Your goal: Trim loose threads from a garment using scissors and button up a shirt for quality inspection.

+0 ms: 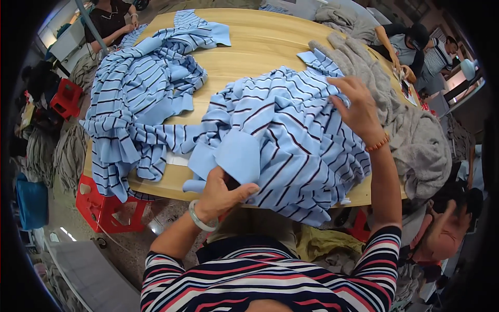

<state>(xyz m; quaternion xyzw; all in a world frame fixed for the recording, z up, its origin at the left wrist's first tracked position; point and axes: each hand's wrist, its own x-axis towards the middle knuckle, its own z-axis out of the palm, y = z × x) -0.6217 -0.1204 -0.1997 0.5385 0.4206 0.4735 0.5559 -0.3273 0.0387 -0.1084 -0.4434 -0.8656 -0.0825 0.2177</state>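
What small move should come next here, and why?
Perhaps the right hand should pinch the striped cloth and ease it smooth: it lies in folds, that hand is open, and the left hand is at the blue flap's lower edge.

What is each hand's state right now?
Left hand: partly hidden behind the plain blue panel; grip cannot be told.
Right hand: open, at the striped garment.

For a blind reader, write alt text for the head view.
A person's left hand is at a plain light-blue fabric panel on a heap of light-blue, dark-striped knit cloth, while the open right hand is at the heap's upper right. Another such heap lies left on the pale wooden table; fuzzy grey knit cloth lines its right side.
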